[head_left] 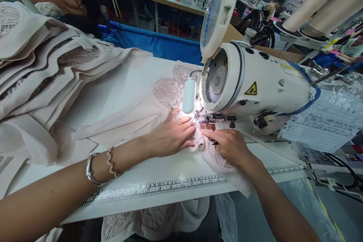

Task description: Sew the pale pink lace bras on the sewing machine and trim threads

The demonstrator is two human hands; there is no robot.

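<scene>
A pale pink lace garment piece lies on the white sewing table, part of it under the needle area of a white sewing machine. My left hand rests flat on the lace left of the lit needle, fingers stretched out. To the right of the needle, my right hand presses the lace with its index finger extended. A small dark pointed tool sticks out between its curled fingers; most of it is hidden. The lamp lights the stitching spot.
Layered pale lace pieces are heaped at the left. A printed ruler runs along the table's front edge, with more lace fabric below. Handwritten paper hangs at the right. Behind are a blue cloth and thread cones.
</scene>
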